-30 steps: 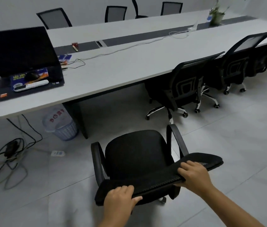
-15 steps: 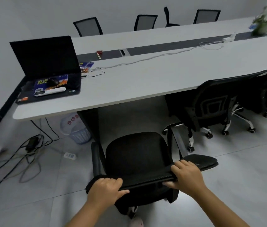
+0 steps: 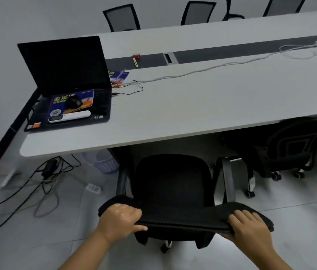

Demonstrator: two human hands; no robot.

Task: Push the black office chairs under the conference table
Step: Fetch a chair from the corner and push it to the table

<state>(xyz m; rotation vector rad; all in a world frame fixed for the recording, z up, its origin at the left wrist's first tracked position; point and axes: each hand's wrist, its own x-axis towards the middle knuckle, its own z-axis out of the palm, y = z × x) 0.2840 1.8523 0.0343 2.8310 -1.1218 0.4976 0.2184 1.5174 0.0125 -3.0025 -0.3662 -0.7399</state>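
Observation:
A black office chair stands right in front of me, its seat facing the long grey conference table. The front of the seat reaches the table's near edge. My left hand grips the left end of the chair's mesh backrest top. My right hand grips the right end of that same backrest. A second black chair at the right sits with its seat under the table. Several more black chairs line the table's far side.
An open black laptop with a mouse and a remote on it rests on the table's left end. A wastebasket stands under the table, left of the chair. Tangled cables and a power adapter lie on the floor at left.
Gripped by both hands, the chair has rolled forward to the table's edge. The table and laptop now fill more of the view, and the right-hand chairs have slid out of frame.

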